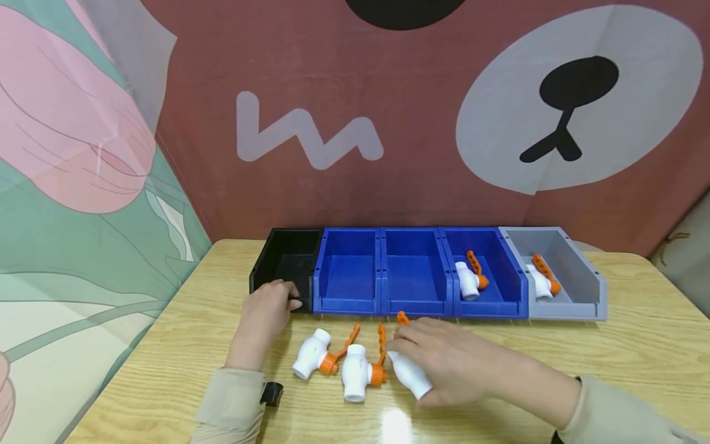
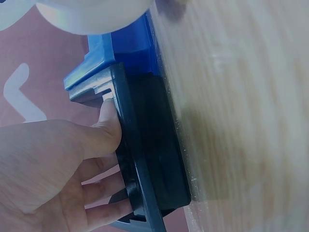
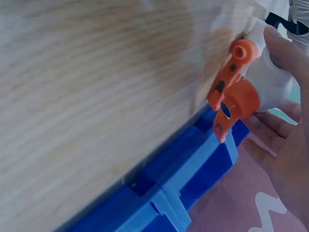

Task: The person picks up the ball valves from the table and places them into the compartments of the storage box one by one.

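Note:
My left hand (image 1: 269,306) rests at the front of the black bin (image 1: 285,264). In the left wrist view, its thumb lies along the rim and the other fingers reach down inside. My right hand (image 1: 444,357) grips a white ball valve (image 1: 409,374) with an orange lever, thumb on one side and fingers on the other. Much of that valve is hidden under the hand in the head view; its orange handle (image 3: 236,104) shows in the right wrist view. Two similar valves, one in the middle (image 1: 355,373) and one at left (image 1: 312,354), lie on the table between the hands.
Right of the black bin stand three blue bins in a row, then a grey bin (image 1: 577,277). One valve (image 1: 468,280) lies in the rightmost blue bin, another (image 1: 540,282) in the grey one. Behind the wooden table (image 1: 166,376) hangs a printed cloth (image 1: 333,197).

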`<control>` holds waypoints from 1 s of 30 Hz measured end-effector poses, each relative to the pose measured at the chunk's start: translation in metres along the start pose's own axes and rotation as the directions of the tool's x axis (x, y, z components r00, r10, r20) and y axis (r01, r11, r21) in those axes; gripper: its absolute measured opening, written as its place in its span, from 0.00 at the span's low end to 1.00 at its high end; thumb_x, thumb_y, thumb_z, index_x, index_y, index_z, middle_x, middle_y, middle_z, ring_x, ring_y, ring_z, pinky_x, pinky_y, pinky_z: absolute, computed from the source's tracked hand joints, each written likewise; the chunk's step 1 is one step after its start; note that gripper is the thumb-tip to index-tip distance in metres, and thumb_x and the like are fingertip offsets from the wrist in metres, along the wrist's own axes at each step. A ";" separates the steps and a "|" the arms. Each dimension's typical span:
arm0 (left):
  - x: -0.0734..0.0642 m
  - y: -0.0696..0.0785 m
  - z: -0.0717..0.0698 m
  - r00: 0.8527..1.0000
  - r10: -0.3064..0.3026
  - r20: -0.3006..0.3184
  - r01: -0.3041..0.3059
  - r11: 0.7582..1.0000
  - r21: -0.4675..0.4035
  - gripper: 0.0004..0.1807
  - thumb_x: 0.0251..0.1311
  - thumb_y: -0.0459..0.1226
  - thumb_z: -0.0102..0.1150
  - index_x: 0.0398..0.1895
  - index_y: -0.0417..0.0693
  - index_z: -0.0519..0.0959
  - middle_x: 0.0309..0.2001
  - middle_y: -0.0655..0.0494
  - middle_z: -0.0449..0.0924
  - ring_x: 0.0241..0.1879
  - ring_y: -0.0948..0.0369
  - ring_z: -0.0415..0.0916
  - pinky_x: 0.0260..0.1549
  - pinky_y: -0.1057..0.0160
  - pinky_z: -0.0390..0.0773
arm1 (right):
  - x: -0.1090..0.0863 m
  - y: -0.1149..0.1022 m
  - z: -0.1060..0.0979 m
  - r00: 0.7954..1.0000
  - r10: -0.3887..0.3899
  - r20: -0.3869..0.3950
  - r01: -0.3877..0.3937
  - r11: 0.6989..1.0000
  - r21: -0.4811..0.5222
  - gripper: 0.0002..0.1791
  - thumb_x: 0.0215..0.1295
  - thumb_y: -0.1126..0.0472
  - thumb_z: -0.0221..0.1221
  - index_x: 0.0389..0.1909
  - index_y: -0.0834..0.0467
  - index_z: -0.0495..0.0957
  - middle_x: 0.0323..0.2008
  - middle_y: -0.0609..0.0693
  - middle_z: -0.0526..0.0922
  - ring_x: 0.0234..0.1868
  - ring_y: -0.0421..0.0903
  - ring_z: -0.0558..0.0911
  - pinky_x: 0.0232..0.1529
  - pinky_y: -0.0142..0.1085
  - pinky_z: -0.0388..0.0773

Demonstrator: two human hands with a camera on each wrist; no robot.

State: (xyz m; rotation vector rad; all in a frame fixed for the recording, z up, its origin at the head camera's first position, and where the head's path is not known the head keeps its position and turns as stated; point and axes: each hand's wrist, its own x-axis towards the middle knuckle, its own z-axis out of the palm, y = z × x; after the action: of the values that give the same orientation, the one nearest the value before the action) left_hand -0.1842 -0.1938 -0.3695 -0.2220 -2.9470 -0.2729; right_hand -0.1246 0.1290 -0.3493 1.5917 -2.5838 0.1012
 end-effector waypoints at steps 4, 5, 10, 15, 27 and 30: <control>0.000 -0.001 0.001 1.000 0.004 -0.008 -0.004 1.000 0.004 0.05 0.58 0.38 0.70 0.34 0.47 0.85 0.32 0.51 0.81 0.37 0.48 0.81 0.35 0.49 0.82 | 0.002 0.001 -0.007 1.000 0.016 0.009 -0.016 1.000 -0.020 0.46 0.44 0.37 0.74 0.62 0.57 0.73 0.53 0.46 0.77 0.55 0.47 0.77 0.62 0.47 0.72; 0.000 -0.001 0.001 1.000 0.003 -0.008 -0.003 1.000 0.005 0.05 0.58 0.38 0.70 0.34 0.47 0.85 0.32 0.51 0.81 0.37 0.48 0.81 0.35 0.49 0.82 | 0.002 0.001 -0.009 1.000 0.022 0.012 -0.022 1.000 -0.021 0.47 0.44 0.37 0.75 0.62 0.57 0.73 0.52 0.46 0.77 0.55 0.47 0.77 0.62 0.47 0.72; 0.000 -0.002 0.000 1.000 0.000 -0.005 0.000 1.000 0.009 0.06 0.59 0.39 0.70 0.34 0.47 0.85 0.32 0.51 0.81 0.37 0.48 0.81 0.35 0.49 0.82 | 0.005 0.004 -0.018 0.999 0.041 0.020 -0.040 0.998 -0.044 0.47 0.44 0.35 0.74 0.61 0.57 0.73 0.51 0.47 0.78 0.53 0.48 0.78 0.60 0.47 0.73; 0.000 0.000 0.000 1.000 0.002 -0.010 -0.002 1.000 0.006 0.06 0.58 0.39 0.70 0.33 0.47 0.85 0.32 0.51 0.81 0.37 0.49 0.81 0.34 0.49 0.82 | 0.008 0.011 -0.023 1.000 0.029 -0.007 -0.030 0.997 -0.072 0.46 0.44 0.33 0.73 0.60 0.56 0.75 0.49 0.46 0.78 0.51 0.47 0.78 0.58 0.45 0.75; 0.001 0.000 0.002 1.000 0.012 -0.015 -0.012 1.000 0.006 0.06 0.59 0.40 0.69 0.35 0.47 0.86 0.33 0.51 0.81 0.38 0.49 0.81 0.34 0.49 0.82 | 0.016 0.025 -0.038 0.999 0.045 0.003 -0.044 0.993 -0.105 0.45 0.46 0.30 0.70 0.56 0.60 0.77 0.46 0.49 0.80 0.47 0.49 0.79 0.54 0.47 0.77; 0.000 -0.001 0.001 1.000 0.008 -0.018 -0.008 1.000 0.008 0.06 0.59 0.39 0.70 0.35 0.47 0.86 0.33 0.51 0.81 0.38 0.49 0.81 0.35 0.49 0.82 | 0.019 0.029 -0.039 0.999 0.050 0.004 -0.049 0.992 -0.113 0.45 0.46 0.30 0.70 0.56 0.60 0.77 0.45 0.49 0.81 0.47 0.49 0.80 0.54 0.48 0.77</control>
State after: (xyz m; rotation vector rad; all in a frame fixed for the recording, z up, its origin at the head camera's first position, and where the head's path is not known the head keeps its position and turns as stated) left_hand -0.1848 -0.1941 -0.3707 -0.2296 -2.9283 -0.2612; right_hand -0.1569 0.1290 -0.3080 1.4927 -2.5842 -0.0463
